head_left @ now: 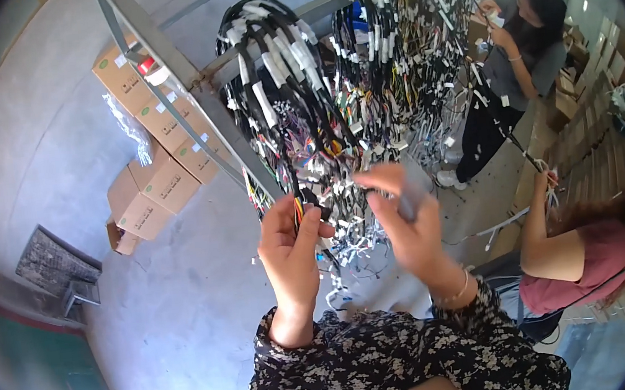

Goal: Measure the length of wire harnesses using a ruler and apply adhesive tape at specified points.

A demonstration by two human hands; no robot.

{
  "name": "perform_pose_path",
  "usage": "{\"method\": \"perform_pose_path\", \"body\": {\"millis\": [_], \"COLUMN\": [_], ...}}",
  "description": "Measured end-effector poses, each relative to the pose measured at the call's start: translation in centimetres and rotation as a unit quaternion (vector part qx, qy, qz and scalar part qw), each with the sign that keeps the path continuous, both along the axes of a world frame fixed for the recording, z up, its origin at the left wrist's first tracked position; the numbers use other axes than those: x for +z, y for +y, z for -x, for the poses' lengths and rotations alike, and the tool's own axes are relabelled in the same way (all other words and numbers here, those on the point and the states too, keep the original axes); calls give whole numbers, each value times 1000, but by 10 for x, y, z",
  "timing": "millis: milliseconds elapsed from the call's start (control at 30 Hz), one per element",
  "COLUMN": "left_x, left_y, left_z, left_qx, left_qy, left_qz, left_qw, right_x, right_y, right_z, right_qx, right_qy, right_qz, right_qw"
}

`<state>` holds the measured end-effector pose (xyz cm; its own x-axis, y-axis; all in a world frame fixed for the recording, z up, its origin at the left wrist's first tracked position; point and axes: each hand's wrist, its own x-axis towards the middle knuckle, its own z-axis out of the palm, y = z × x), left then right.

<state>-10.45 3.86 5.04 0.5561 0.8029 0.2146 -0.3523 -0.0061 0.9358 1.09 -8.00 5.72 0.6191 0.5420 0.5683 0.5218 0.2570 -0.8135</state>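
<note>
My left hand (287, 236) pinches a black-wrapped wire harness (294, 185) in front of me. Red, yellow and orange wires (299, 209) show bare at the grip, and a dark piece (315, 201) lies at the fingertips. To its right, my right hand (418, 231) is raised and blurred, thumb and forefinger apart. A grey smear shows by its fingers; I cannot make out whether it is something held. Just beyond both hands hangs a thick bundle of harnesses (276, 49) with white tags and connectors.
A metal rack (223, 124) carries several harness bundles. Cardboard boxes (161, 185) are stacked by the left wall, near a small stool (79, 293). At right, one person in grey (520, 56) and another in maroon (586, 264) handle a harness (501, 127).
</note>
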Motion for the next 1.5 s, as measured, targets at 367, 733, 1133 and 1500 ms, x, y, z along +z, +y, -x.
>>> {"method": "perform_pose_path", "body": {"millis": [367, 733, 1133, 1500], "left_x": [13, 8, 4, 4], "left_y": [16, 37, 2, 15], "left_z": [31, 42, 17, -6], "left_qx": [-160, -364, -337, -333], "left_qy": [-44, -158, -210, -230], "left_qz": [88, 292, 291, 386], "left_qw": [982, 870, 870, 829], "right_x": [41, 37, 20, 4], "right_y": [65, 71, 78, 45], "right_z": [-15, -48, -25, 34], "right_qx": [294, 353, 248, 83], "right_qy": [118, -85, 133, 28], "right_qz": [126, 97, 131, -50], "right_qw": [940, 927, 951, 995]}}
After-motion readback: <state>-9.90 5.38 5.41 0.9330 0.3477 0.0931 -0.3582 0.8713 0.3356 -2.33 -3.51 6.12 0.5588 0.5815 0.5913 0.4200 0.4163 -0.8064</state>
